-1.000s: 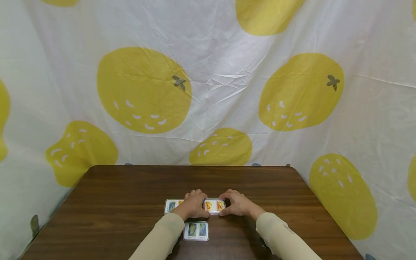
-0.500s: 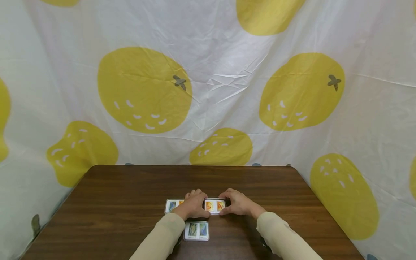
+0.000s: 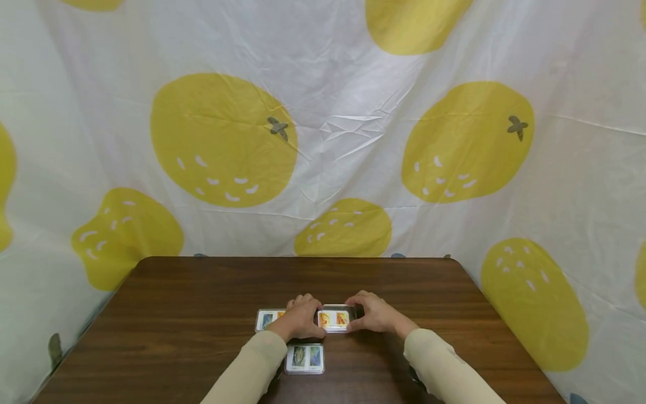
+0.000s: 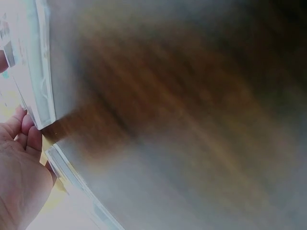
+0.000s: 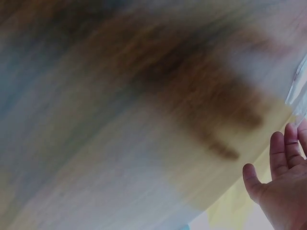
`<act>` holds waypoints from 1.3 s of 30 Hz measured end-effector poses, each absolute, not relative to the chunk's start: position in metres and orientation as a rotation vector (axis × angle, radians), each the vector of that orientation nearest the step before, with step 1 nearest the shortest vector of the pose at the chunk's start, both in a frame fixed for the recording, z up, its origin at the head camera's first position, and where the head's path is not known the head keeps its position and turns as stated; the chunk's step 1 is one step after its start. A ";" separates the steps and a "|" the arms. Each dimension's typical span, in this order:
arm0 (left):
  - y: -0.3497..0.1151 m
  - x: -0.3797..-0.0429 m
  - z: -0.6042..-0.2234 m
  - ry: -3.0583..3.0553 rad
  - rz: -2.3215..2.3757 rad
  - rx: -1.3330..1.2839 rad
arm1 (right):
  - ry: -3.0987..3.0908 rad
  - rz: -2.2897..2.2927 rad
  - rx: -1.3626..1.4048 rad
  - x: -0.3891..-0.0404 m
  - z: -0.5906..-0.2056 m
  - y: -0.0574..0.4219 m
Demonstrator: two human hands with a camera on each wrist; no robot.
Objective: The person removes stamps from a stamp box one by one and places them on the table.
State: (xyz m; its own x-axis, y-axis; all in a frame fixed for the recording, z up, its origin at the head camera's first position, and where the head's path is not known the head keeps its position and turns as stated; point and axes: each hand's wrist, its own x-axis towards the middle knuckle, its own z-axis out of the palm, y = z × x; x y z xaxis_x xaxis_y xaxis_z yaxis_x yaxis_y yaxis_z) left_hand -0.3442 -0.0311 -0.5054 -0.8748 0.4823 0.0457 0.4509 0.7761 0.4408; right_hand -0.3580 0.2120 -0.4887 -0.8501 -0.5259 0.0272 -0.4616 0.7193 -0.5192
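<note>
In the head view a flat clear plastic case (image 3: 333, 320) with two orange pictures lies between both hands. My left hand (image 3: 301, 318) holds its left end, thumb at the near edge and fingers at the far edge. My right hand (image 3: 377, 314) grips a clear lid (image 3: 339, 307) at the right end, which stands skewed past the case's far and right edges. In the left wrist view the left hand (image 4: 21, 177) is below a case edge (image 4: 38, 67). The right wrist view shows the right hand's fingertips at clear plastic (image 5: 298, 88).
A second case (image 3: 264, 320) with a blue picture lies partly hidden behind the left hand. Nearer stands a third case (image 3: 305, 359) with green and blue pictures, beside the left sleeve. The brown wooden table (image 3: 202, 292) ends at a lemon-print cloth (image 3: 343, 168).
My right hand has moved slightly right and away, and the clear lid has shifted with it off the orange-picture case. My left hand has stayed in place.
</note>
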 end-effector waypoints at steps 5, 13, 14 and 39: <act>-0.031 -0.343 -0.505 2.900 0.704 0.762 | 2.791 -0.814 -0.800 -0.358 -0.487 0.215; -0.031 -0.342 -0.503 2.890 0.700 0.760 | 2.804 -0.803 -0.792 -0.357 -0.485 0.224; -0.031 -0.342 -0.503 2.887 0.697 0.759 | 2.807 -0.804 -0.792 -0.357 -0.485 0.226; -0.032 -0.343 -0.502 2.865 0.683 0.724 | 2.818 -0.858 -0.646 -0.355 -0.481 0.265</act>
State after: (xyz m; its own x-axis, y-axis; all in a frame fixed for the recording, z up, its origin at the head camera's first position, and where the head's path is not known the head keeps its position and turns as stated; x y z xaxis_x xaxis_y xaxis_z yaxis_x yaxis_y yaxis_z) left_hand -0.3429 -0.0316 -0.5019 -0.8804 0.4741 0.0053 0.4255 0.7850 0.4502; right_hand -0.3553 0.2654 -0.4813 -0.9005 -0.4348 0.0038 -0.3632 0.7473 -0.5565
